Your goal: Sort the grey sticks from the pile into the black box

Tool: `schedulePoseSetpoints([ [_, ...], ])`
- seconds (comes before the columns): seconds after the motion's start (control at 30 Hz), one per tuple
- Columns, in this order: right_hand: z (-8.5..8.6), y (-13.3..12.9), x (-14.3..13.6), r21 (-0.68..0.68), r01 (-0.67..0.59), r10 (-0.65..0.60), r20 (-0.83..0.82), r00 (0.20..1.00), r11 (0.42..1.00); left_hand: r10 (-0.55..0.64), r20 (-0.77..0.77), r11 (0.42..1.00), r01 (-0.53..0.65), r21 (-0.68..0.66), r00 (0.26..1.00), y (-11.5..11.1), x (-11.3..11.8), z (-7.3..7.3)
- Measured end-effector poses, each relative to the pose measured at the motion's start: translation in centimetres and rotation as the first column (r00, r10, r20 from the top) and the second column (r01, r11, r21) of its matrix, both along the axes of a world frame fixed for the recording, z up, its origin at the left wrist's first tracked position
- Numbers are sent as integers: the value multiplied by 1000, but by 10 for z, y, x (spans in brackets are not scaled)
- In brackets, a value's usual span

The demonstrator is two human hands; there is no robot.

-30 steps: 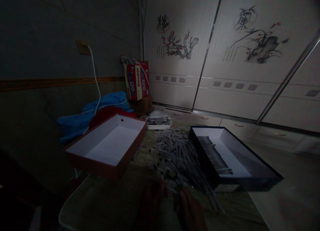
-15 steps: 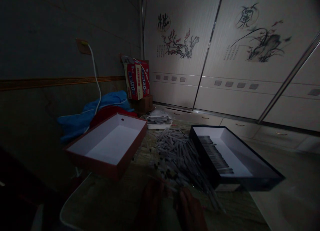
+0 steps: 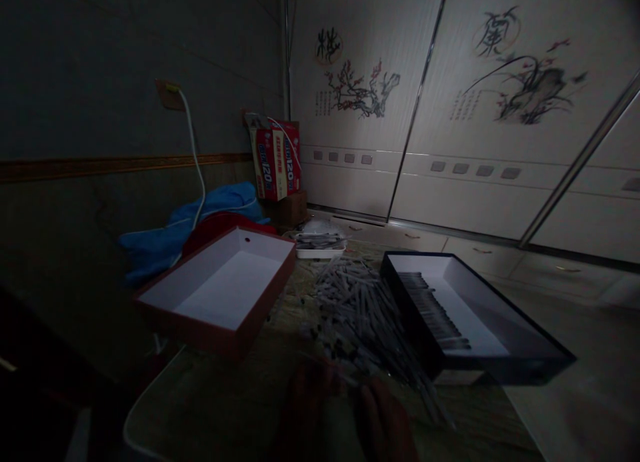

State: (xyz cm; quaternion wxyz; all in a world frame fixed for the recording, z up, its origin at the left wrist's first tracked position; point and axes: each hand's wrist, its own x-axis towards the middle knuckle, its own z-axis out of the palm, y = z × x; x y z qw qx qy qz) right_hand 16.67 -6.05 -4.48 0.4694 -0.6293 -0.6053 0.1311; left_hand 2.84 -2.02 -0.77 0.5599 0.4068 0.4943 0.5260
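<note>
In the dim near part of the table, my left hand and my right hand are close together, fingers closed. A thin pale tube spans the gap between their fingertips, its details lost in the dark. Just beyond lies a loose heap of slim grey-white tubes, with small black pieces scattered at its near left side. To the right, a dark-rimmed box with a white inside holds a row of similar dark-ended tubes along its left wall.
A red-sided open box with a white inside stands on the left. Behind the heap is a white tray of tubes and plastic film. Blue cloth, a red printed carton and a white cable are by the wall.
The whole view has shifted very slightly. Both hands stay in nearly the same place, with the thin tube still between them.
</note>
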Motion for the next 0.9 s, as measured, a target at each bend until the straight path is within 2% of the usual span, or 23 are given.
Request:
schedulePoseSetpoints([
  [0.1, 0, 2, -2, 31, -1, 1, 21, 1000, 1000, -4, -21, 1000, 4, 7, 1000, -2, 6, -2],
  [0.23, 4, 1, 5, -10, -190, 190, 140, 972, 982, -95, -79, 995, 96, 11, 992, -4, 8, -4],
  [0.27, 4, 0, 8, -22, -204, 205, 157, 966, 979, -105, -104, 994, 106, 7, 989, -3, 6, -4],
  [0.33, 2, 0, 14, -19, -116, 118, 147, 982, 993, -84, -203, 995, 94, 41, 976, 4, -4, -2],
  [0.4, -4, 1, 19, -5, 51, -51, 92, 994, 999, -9, -358, 984, 71, 161, 934, 18, -19, -2],
  [0.47, -9, 4, 22, -23, 123, -122, 40, 992, 992, 116, -557, 942, 86, 323, 822, 37, -34, -5],
  [0.53, -12, 6, 22, -44, 120, -120, -9, 993, 992, 203, -709, 898, 160, 410, 676, 56, -47, -12],
  [0.63, -8, 8, 19, -62, 117, -123, -99, 987, 991, 250, -852, 849, 319, 421, 460, 77, -56, -31],
  [0.7, -3, 8, 16, -62, 127, -135, -141, 981, 990, 312, -893, 825, 374, 424, 323, 83, -57, -45],
  [0.8, 5, 7, 13, -74, 126, -136, -147, 980, 989, 419, -880, 784, 399, 476, 226, 85, -57, -64],
  [0.9, 5, 6, 13, -88, 103, -113, -118, 987, 991, 431, -873, 782, 388, 488, 228, 85, -57, -75],
])
